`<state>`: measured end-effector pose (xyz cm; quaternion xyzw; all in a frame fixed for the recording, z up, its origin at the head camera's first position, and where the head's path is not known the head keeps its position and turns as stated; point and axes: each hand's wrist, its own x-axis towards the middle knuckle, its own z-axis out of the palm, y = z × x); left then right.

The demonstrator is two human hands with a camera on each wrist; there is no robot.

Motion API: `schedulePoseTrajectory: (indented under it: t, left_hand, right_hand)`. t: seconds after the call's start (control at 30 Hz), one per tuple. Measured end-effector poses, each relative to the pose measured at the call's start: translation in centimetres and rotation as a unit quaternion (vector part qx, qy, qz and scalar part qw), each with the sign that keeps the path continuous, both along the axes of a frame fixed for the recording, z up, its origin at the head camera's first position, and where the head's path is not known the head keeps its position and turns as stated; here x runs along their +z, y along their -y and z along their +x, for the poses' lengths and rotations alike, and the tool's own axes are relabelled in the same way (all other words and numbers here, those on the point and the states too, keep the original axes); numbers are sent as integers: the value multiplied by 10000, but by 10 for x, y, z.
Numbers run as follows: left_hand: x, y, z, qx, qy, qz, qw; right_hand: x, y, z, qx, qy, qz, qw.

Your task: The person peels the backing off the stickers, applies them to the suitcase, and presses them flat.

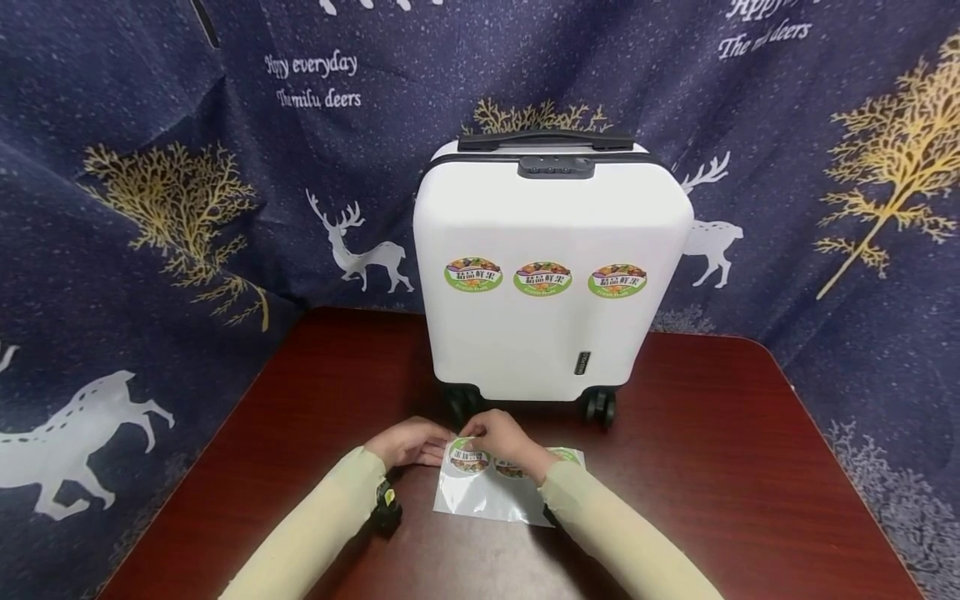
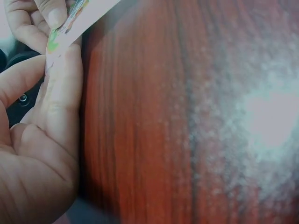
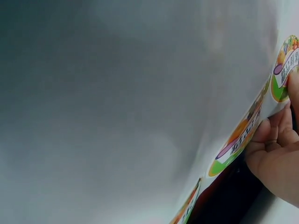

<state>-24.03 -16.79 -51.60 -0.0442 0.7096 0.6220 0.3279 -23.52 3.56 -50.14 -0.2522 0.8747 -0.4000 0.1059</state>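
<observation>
Sticker sheet: glossy, white, thin, roughly rectangular (image 1: 480,502); lower centre of the frame, between the two hands, its upper-left corner at the fingertips.
Left hand (image 1: 414,442): just left of the sheet, fingers nearly straight; thumb and forefinger nearly closed together, pinching the corner edge.
Right hand (image 1: 504,437): over the sheet's upper edge, fingers curled beneath, thumb on top near the leftmost sticker; gap closed on the sheet.
Sheet stickers (image 1: 469,460): three counted, oval, printed with fruit and green, upside down in the head view; two partly covered by the right hand and forearm.
Suitcase (image 1: 517,342): one, smooth white shell, rounded corners, upright at centre, behind the hands; two dark wheel sets (image 1: 600,408) showed below.
Suitcase stickers (image 1: 542,279): three ovals in a row, right way up, spaced apart.
Surface (image 1: 697,467): dark red, wood-grained, glossy.
Sleeves (image 1: 315,525): two, pale yellow.
Backdrop (image 1: 375,150): creased blue cloth, white deer, golden trees.
</observation>
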Motion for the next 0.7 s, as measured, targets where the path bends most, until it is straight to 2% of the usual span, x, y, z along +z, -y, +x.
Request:
schedulePoseTrajectory:
  t: [0.13, 0.37, 0.5, 0.57, 0.7]
  left_hand:
    - [2, -1, 0, 95, 96, -19, 9999]
    - [3, 0, 2, 192, 137, -64, 9997]
    - [1, 3, 1, 105, 86, 37, 9999]
    - [0, 5, 1, -8, 51, 197, 9998]
    - [1, 4, -1, -57, 61, 244, 9997]
  right_hand:
    - [-1, 1, 0, 7, -150, -29, 9999]
    - [-1, 3, -1, -43, -112, -80, 9999]
    - [0, 3, -1, -81, -100, -74, 9999]
    - [1, 3, -2, -148, -136, -2, 9998]
    - [1, 3, -2, -354, -257, 205, 9988]
